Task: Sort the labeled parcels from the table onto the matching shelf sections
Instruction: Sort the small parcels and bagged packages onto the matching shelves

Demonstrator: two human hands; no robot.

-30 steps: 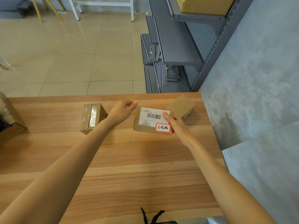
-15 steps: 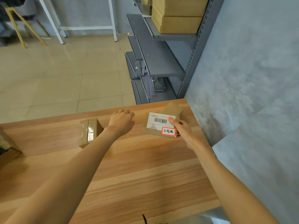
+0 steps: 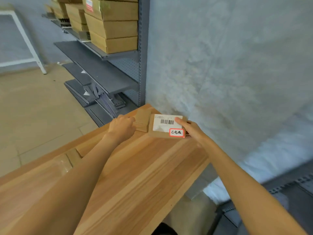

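At 9 o'clock on the table [image 3: 135, 175], a taped brown parcel [image 3: 71, 160] sits half hidden by the forearm. Left hand [image 3: 122, 128], grip curled on the small plain box [image 3: 142, 122] at 12. Right hand [image 3: 191, 131], thumb on top, pinches the flat labelled parcel [image 3: 166, 126] by the far corner. Smooth cardboard, shallow pinch: it could slip off the edge. Grey steel shelf [image 3: 118, 55] at 11.

A stockroom: grey metal shelving [image 3: 108, 55] stacked with cardboard boxes [image 3: 111, 26], bare concrete wall [image 3: 220, 56].
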